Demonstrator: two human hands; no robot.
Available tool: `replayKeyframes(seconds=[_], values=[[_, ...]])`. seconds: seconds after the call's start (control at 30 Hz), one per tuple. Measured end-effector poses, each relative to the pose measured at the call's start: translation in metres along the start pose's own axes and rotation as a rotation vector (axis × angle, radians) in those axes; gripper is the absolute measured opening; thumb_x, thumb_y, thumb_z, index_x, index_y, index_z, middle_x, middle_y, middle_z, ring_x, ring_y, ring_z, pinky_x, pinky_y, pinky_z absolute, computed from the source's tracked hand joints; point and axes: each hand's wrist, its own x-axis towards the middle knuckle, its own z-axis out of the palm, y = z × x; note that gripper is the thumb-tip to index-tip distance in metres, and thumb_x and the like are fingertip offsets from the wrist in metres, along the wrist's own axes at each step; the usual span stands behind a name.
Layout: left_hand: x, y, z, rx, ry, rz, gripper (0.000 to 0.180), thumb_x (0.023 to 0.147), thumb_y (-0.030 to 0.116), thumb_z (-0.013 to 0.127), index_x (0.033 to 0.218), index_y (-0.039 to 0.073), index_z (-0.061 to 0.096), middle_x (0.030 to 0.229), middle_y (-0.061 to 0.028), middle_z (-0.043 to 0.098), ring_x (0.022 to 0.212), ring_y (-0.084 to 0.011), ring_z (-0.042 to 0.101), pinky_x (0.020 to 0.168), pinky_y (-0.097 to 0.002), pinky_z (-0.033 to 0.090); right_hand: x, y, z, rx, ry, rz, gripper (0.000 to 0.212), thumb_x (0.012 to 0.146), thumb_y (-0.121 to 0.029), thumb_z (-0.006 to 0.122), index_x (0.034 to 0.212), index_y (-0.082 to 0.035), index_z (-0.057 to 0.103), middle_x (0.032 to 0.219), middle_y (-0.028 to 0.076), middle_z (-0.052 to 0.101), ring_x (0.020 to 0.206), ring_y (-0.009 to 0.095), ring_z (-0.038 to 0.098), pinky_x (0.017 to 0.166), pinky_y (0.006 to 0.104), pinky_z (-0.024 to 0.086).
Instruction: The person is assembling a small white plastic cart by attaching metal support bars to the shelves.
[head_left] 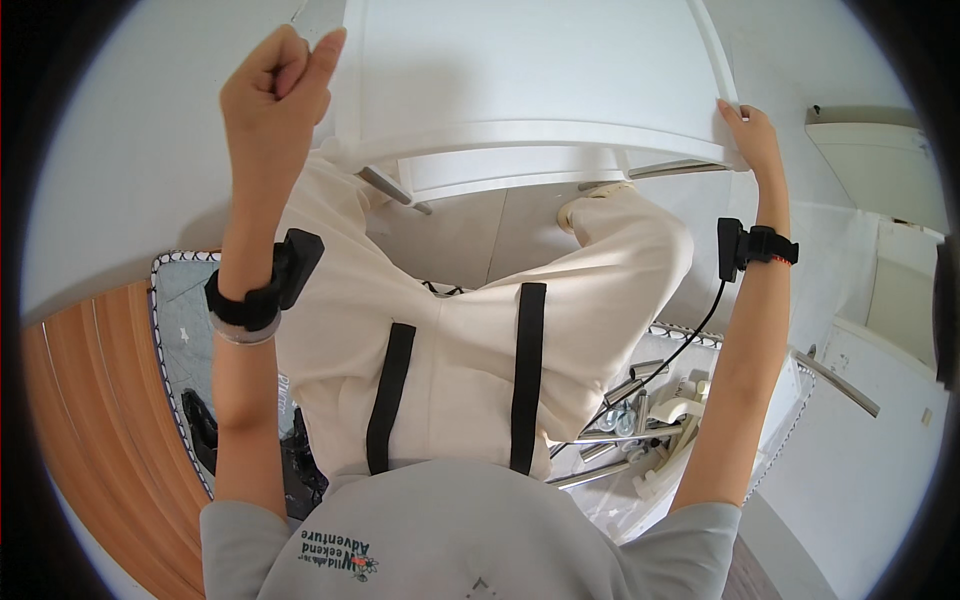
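I hold a white panel up ahead of me, above my cream trousers. My left hand sits at its left edge, fingers curled into a loose fist, thumb tip against the edge. My right hand clasps the right corner, fingers pressed together. Metal tubes lie on clear plastic beside my right knee.
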Motion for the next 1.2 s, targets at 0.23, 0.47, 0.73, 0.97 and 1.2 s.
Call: replayKeyframes(seconds=[0.23,0.47,0.73,0.97,1.2], values=[[-0.016,-0.016,0.020,0.373,-0.029,0.278,0.039,0.082,0.007,0.060,0.060,0.008,0.028,0.056,0.0048,0.020,0.051,-0.0052,0.020,0.043,-0.0223,0.018,0.002,0.007,0.002,0.009,-0.013,0.017,0.061,0.079,-0.045,0.053,0.102,0.011,0.057,0.092,0.027,0.060,0.087,0.034,0.061,0.077,0.0361,0.046],[-0.011,-0.024,0.012,0.345,0.035,0.080,0.039,0.082,0.012,0.060,0.061,0.006,0.028,0.056,0.0030,0.022,0.053,-0.0066,0.022,0.045,-0.0231,0.021,0.000,0.006,0.000,0.007,-0.012,0.017,0.063,0.079,-0.046,0.054,0.105,0.011,0.055,0.096,0.028,0.059,0.091,0.036,0.059,0.080,0.0375,0.045],[-0.007,-0.087,0.012,0.294,0.294,-0.123,0.045,0.073,0.026,0.066,0.099,-0.005,0.046,0.077,-0.0114,0.054,0.070,-0.0178,0.054,0.064,-0.0306,0.044,-0.009,0.000,0.003,-0.061,0.021,0.008,0.060,0.080,-0.045,0.053,0.108,0.008,0.055,0.100,0.028,0.058,0.096,0.038,0.057,0.082,0.0385,0.044],[-0.024,-0.081,0.014,0.140,-0.046,-0.513,0.058,0.072,0.029,0.061,0.108,-0.011,0.039,0.094,-0.0273,0.055,0.087,-0.0351,0.056,0.077,-0.0372,0.044,-0.015,-0.008,-0.006,0.034,0.086,0.026,0.043,0.081,-0.035,0.054,0.098,0.004,0.058,0.098,0.024,0.058,0.090,0.035,0.057,0.080,0.0382,0.044],[-0.053,-0.051,0.034,0.067,-0.071,-0.592,0.056,0.076,0.023,0.056,0.107,-0.015,0.029,0.090,-0.0353,0.052,0.084,-0.0396,0.057,0.073,-0.0409,0.046,-0.098,-0.035,0.006,0.635,0.527,-0.066,0.020,0.082,-0.013,0.055,0.096,0.000,0.049,0.093,0.009,0.047,0.082,0.017,0.051,0.071,0.0293,0.044]])
